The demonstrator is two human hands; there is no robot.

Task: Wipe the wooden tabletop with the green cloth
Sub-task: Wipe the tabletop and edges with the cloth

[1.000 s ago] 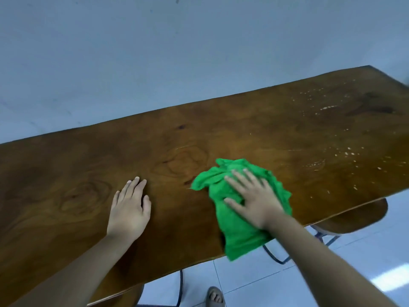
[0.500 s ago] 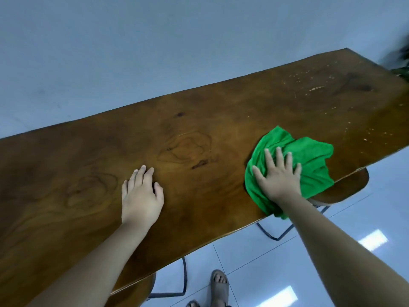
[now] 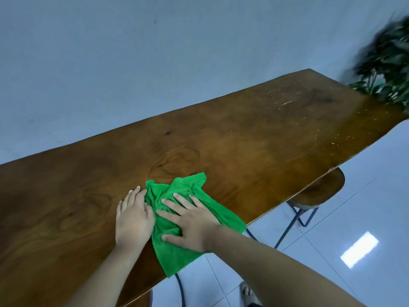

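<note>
Since half a second ago the green cloth [image 3: 194,220] has swept back along the near edge of the worktop [image 3: 254,147] toward the left hand [image 3: 134,220], and the two now touch. From the head view, the right hand [image 3: 190,224] lies flat and spread on top of the cloth, fingers apart, pressing it to the wood rather than gripping it; the left hand is also flat and open on the bare wood, its fingers [image 3: 132,196] against the cloth's bunched edge. The cloth is crumpled under the palm, and one corner hangs over the near edge. To do this stroke well, I judge the cloth should be smoothed so more of it bears on the wood, with even pressure from the whole palm — and the hanging corner drawn back onto the surface. Pale crumbs [image 3: 285,104] are scattered toward the far right end and along the right part of the near edge, well apart from the cloth, so that stretch seems not yet wiped. A leafy plant [image 3: 389,63] crowds the far right corner and could hinder strokes there. A round stool [image 3: 318,191] stands under the near edge; a sandalled foot [image 3: 249,293] shows on the tiled floor [image 3: 365,207].
</note>
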